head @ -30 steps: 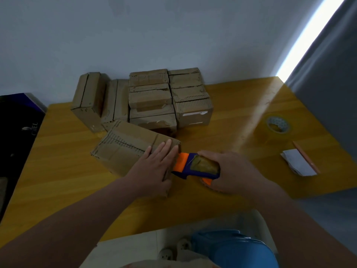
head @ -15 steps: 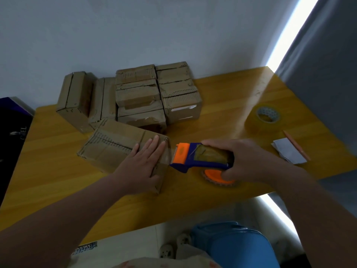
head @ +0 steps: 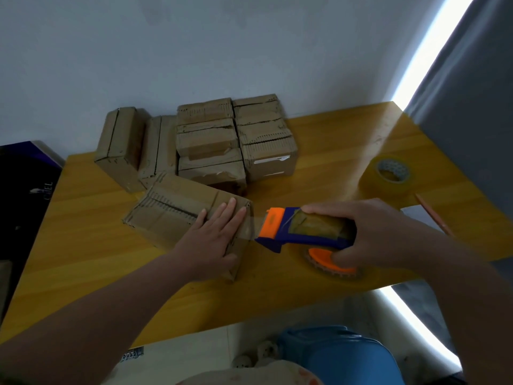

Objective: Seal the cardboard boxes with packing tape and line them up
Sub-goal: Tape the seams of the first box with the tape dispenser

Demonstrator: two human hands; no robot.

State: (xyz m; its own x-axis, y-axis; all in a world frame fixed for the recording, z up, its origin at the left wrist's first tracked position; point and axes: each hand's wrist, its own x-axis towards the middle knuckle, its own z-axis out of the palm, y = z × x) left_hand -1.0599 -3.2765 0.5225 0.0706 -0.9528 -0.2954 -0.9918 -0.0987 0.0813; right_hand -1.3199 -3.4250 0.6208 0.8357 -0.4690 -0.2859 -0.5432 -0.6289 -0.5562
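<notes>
A cardboard box (head: 172,215) lies at an angle on the wooden table (head: 83,245). My left hand (head: 213,240) presses flat on its right end with straight fingers. My right hand (head: 369,234) grips a blue and orange tape dispenser (head: 299,232) just right of the box. A short strip of clear tape (head: 254,226) stretches from the dispenser's orange mouth to the box's right edge. Several more cardboard boxes (head: 233,140) stand packed together at the back against the wall.
A spare roll of clear tape (head: 388,177) sits at the right of the table. A white paper (head: 416,212) and an orange pencil (head: 431,215) lie just in front of it. A dark box (head: 25,195) stands left of the table. A blue stool (head: 341,354) is below the front edge.
My right hand has drawn the dispenser rightwards, away from the box, so a strip of tape now spans the gap. My left hand stays pressed on the box.
</notes>
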